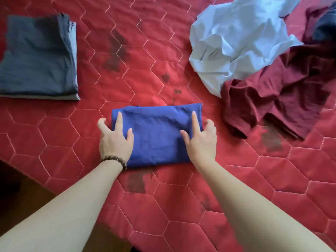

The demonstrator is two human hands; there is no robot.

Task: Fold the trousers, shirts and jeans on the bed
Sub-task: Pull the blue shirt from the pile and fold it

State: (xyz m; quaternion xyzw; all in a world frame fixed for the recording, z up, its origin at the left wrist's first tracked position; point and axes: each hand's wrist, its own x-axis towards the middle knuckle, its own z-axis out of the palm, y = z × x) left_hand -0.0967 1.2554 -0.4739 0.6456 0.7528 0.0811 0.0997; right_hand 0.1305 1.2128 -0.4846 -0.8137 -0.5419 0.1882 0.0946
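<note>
- Both bare forearms are reaching forward from the near edge of the view, converging toward the blue garment (157,135) at the middle of the bed (254,179).
- The left hand (114,137) is lying palm down on the garment's left end, wrist nearest the camera, with a bead bracelet (116,160) circling that wrist.
- Its fingers (119,119) are spreading: the index is lying straight on top of the cloth, the thumb is resting on the cloth farther in, and the outer fingers are curling over the left edge, gripping that end.
- The right hand (201,139) is mirroring this on the right end, palm down, index straight on top, thumb splayed inward on the fabric, and the outer fingers curling round the right edge.
- The blue garment is lying flat as a folded rectangle, its long axis running left to right across the view, its short sides under the two hands and its near long edge toward the person.
- A folded grey stack (38,57) is sitting well apart at the far left, squared up, with a paler layer showing under it.
- At the far right, a crumpled white shirt (236,37) is lying partly over a rumpled maroon garment (276,91), both unfolded; a dark piece (325,28) is showing behind them.
</note>
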